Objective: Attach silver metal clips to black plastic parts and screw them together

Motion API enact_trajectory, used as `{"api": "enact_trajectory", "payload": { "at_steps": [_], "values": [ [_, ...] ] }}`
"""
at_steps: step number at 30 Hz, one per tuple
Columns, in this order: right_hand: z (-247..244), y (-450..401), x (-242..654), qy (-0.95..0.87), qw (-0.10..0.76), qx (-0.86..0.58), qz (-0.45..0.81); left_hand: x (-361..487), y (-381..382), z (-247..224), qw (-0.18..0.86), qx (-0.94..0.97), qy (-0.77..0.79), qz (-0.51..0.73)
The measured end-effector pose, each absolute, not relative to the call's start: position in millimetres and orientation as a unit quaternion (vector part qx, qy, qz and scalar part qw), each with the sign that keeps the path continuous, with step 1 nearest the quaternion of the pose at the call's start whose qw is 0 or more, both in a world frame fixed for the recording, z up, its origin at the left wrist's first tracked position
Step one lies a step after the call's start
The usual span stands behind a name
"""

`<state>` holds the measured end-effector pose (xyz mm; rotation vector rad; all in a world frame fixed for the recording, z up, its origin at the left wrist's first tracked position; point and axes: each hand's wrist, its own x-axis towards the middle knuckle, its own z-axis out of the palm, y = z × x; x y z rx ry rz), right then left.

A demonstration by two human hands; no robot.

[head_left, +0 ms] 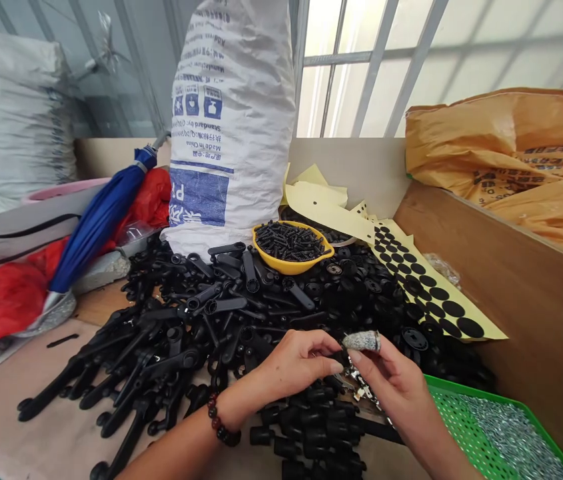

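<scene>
- My feed shows the left hand [294, 365] with a bead bracelet [220, 420] on its wrist, hovering over the front of the tabletop [36, 427].
- The right hand [396, 383] sits just beside it, and a speckled grey fabric finger cover [361, 341] sits between them.
- The fingers [318, 347] of both hands are curled and close together; I cannot tell whether they are clenched on anything.
- Small bright metal parts [361, 385] lie just below the hands, near the front edge.
- A heap of matte black plastic levers [226, 313] with ringed ends fills the middle, with ribbed black discs [414, 339] at its right.
- At the back of the heap, a yellow bowl [308, 261] holds black ribbed pieces [288, 241].
- At the front right corner, a green perforated tray [454, 417] holds silver screws [511, 433].
- A yellow backing sheet [411, 267] carries rows of round black pads [438, 293].
- A woven white sack [231, 120] stands at the back edge.
- A blue furled umbrella [101, 220] and a red plastic bag [6, 300] lie at the left edge.
- A wooden board [536, 313] runs along the right edge, with an orange bag [506, 153] beyond it.
</scene>
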<state>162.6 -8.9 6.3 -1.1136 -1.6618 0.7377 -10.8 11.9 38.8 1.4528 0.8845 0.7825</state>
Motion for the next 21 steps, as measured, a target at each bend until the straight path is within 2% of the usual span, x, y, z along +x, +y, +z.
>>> {"api": "enact_trajectory", "payload": {
  "at_steps": [3, 6, 14, 21],
  "values": [
    [17, -18, 163, -0.748, 0.455, -0.434, 0.212, -9, 9, 35, 0.673, 0.537, 0.371, 0.349],
    [26, -25, 165, -0.774, 0.429, -0.429, 0.180, -10, 4, 32, 0.699, 0.494, 0.371, 0.361],
    [11, -34, 173, -0.825, 0.390, -0.409, 0.017, -10, -8, 39, 0.697, 0.496, 0.366, 0.367],
    [10, -37, 172, -0.829, 0.396, -0.395, 0.003, -11, -14, 33, 0.619, 0.581, 0.387, 0.361]
  ]
}}
